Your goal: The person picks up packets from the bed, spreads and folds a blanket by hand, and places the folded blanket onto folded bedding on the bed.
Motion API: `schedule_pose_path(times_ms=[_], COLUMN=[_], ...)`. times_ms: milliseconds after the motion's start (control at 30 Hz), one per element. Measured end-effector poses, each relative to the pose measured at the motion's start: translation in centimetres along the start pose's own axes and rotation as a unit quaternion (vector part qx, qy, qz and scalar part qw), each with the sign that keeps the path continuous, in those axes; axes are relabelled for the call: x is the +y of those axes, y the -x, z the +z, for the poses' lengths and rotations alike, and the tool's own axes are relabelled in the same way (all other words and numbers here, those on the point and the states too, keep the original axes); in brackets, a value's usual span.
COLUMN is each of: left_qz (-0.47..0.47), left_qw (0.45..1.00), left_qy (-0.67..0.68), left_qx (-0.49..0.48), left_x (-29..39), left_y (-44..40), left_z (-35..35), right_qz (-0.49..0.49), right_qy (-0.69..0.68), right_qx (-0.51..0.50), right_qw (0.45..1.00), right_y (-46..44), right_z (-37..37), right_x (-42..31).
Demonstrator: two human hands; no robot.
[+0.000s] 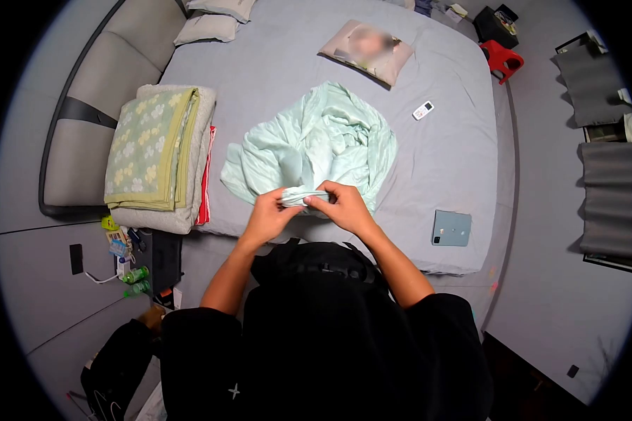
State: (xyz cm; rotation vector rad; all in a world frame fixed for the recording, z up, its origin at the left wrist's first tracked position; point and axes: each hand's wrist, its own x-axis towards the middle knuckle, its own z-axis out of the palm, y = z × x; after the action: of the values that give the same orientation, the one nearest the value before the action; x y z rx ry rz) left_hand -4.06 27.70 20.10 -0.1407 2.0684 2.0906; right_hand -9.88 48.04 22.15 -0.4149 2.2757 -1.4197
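Note:
A pale mint-green quilt cover point(316, 140), or a similar large thin cloth, lies bunched in loose folds on the grey-sheeted bed point(260, 67). Its near edge is gathered up between my two hands at the side of the bed. My left hand point(269, 216) pinches the gathered edge from the left, fingers closed. Close beside it, my right hand point(343, 205) grips the same edge, with the thumb pressed on the fabric. The rest of the cloth spreads away from me. Whether anything is inside its folds cannot be seen.
Folded bedding with a green floral blanket point(147, 147) is stacked by the headboard point(84, 158). A printed pillow point(369, 52), a white remote control point(423, 110) and a tablet point(451, 228) lie on the bed. Green bottles point(136, 274) stand at lower left; a red stool point(503, 60) is at far right.

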Motion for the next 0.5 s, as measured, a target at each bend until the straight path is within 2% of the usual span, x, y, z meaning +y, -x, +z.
schedule_pose_path(times_ms=[33, 67, 167, 200, 300, 367, 400, 433, 500], left_qz=[0.006, 0.014, 0.048, 0.064, 0.088, 0.148, 0.146, 0.143, 0.109], left_qw=[1.000, 1.000, 0.990, 0.983, 0.958, 0.899, 0.853, 0.800, 0.651], left_qy=[0.006, 0.018, 0.016, 0.014, -0.022, 0.037, 0.040, 0.042, 0.085], left_qx=[-0.001, 0.018, 0.129, 0.170, 0.274, 0.411, 0.499, 0.582, 0.747], left_x=[-0.1, -0.1, 1.3, 1.5, 1.9, 1.6, 0.1, -1.4, -1.2], left_y=[0.4, 0.9, 3.6, 4.8, 9.6, 12.0, 14.4, 16.9, 19.8], left_z=[-1.2, -2.4, -5.8, -7.0, -11.5, -13.9, -17.4, -21.1, -24.5], right_qz=[-0.005, 0.015, -0.080, -0.020, 0.023, 0.085, 0.083, 0.082, 0.085], right_qy=[0.039, 0.106, 0.190, 0.227, 0.336, 0.400, 0.411, 0.422, 0.441], right_qx=[-0.020, -0.087, -0.101, -0.144, -0.122, -0.138, -0.111, -0.083, -0.032], right_qw=[0.999, 0.990, 0.973, 0.963, 0.934, 0.902, 0.901, 0.899, 0.893], right_y=[-0.2, -0.7, -1.2, -1.8, -2.5, -3.6, -4.0, -4.5, -5.2], right_z=[-0.2, -0.5, -0.2, -0.1, -0.3, -0.8, -0.9, -1.0, -1.5], right_x=[0.1, 1.1, 6.7, 9.4, 16.0, 17.0, 17.3, 17.6, 18.1])
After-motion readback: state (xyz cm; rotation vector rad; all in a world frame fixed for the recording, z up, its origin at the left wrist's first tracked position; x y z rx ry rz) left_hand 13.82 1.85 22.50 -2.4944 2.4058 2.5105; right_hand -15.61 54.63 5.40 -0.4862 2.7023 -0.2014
